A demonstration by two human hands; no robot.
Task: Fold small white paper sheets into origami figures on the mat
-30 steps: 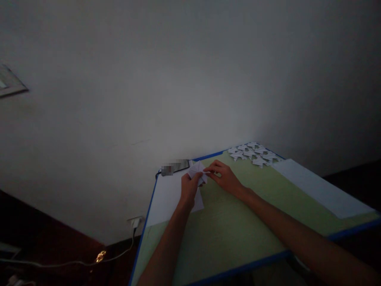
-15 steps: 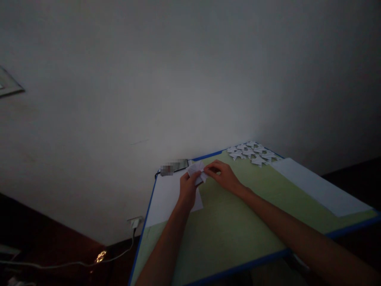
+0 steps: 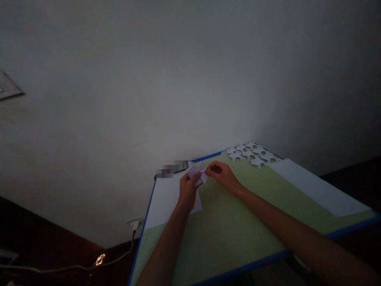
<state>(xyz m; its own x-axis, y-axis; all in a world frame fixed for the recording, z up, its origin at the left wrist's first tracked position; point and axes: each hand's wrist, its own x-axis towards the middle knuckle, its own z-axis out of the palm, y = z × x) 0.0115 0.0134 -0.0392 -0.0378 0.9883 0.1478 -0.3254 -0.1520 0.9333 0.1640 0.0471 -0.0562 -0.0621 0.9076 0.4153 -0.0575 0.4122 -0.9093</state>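
A small piece of folded white paper (image 3: 195,169) is held between my two hands, above the back left of the green table. My left hand (image 3: 188,190) grips it from the left and below, thumb lying across its front. With thumb and forefinger, my right hand (image 3: 222,175) pinches the paper's right-hand point. Behind the left wrist lies a white sheet (image 3: 163,200). Several folded paper stars (image 3: 250,153) are spread at the table's far right corner. The paper's finer folds are too dim to make out.
The green tabletop (image 3: 232,230) has a blue rim and stands against a grey wall. More white paper (image 3: 315,186) lies along its right side. A phone-like device (image 3: 181,167), partly blurred, rests at the back left edge. A plugged-in charger (image 3: 135,226) trails a white cable at lower left.
My right fingers have shifted slightly, still pinching the paper's right point, and the folds there show a little more. The left hand keeps its hold. The whole view has moved very slightly.
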